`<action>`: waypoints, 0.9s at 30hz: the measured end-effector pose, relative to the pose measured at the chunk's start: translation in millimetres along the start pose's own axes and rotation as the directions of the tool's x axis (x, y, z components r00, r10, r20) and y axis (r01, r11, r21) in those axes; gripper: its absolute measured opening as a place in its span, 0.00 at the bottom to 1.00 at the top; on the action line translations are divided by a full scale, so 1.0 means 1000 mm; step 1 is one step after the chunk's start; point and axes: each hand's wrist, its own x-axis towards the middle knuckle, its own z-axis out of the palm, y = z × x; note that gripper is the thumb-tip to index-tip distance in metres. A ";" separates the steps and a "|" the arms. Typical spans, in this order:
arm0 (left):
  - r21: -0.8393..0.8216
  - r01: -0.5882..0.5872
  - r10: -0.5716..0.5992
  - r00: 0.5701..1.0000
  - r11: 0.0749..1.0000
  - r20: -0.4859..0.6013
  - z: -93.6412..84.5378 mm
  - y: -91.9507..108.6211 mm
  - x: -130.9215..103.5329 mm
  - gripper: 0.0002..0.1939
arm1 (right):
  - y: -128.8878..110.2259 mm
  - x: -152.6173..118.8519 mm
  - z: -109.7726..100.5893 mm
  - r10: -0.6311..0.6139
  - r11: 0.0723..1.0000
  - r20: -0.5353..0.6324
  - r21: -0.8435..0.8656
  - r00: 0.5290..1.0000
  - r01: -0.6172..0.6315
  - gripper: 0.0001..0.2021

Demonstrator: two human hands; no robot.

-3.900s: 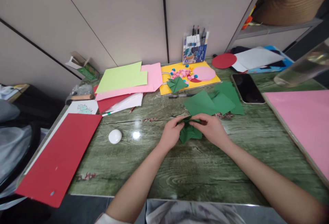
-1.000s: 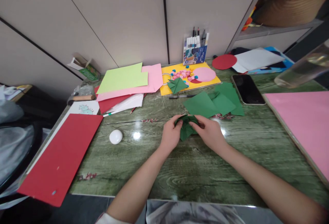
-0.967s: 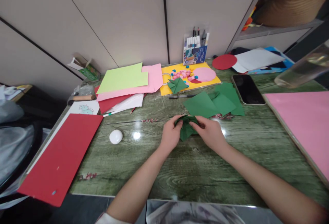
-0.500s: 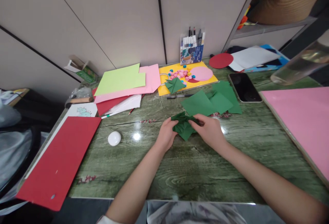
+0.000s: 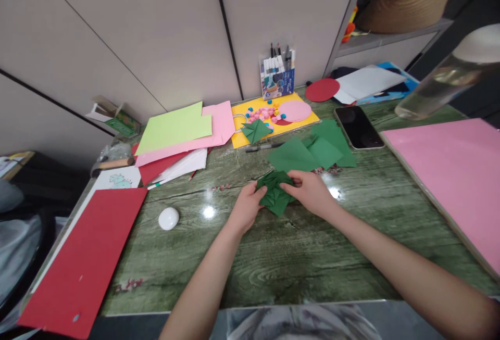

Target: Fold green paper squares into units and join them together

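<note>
Dark green folded paper is between my two hands, creased into several pointed flaps, just above or on the table. My left hand pinches its left edge, thumb on top. On the opposite side my right hand grips the upper right edge between thumb and fingers. Beyond them lie loose green paper sheets, overlapping. Farther back, a smaller folded green paper piece rests partly on a yellow sheet. A black pen lies between that piece and the loose sheets.
A white rounded object and a red sheet lie to the left. Pink and light green paper is stacked at the back. Rightward are a phone, a pink board and a clear bottle. Pens stand in a packet.
The camera view has shifted slightly. The folded paper's flaps look more spread, and my right fingers have moved a little on its upper right edge. Both hands keep their hold.
</note>
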 end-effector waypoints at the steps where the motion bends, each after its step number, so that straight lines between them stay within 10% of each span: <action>1: 0.024 -0.014 0.014 1.000 1.000 -0.011 0.001 -0.002 0.000 0.14 | 0.001 0.000 0.001 0.003 1.000 0.013 0.012 1.000 -0.003 0.14; 14: 0.393 -0.240 0.234 0.970 0.888 0.063 -0.002 -0.005 -0.004 0.14 | -0.017 -0.008 -0.006 0.005 0.999 -0.002 -0.046 1.000 -0.005 0.11; 27: 0.134 0.087 -0.089 0.996 0.987 0.014 0.007 0.007 -0.008 0.13 | 0.001 -0.003 -0.003 0.044 0.991 0.162 0.120 0.986 -0.063 0.06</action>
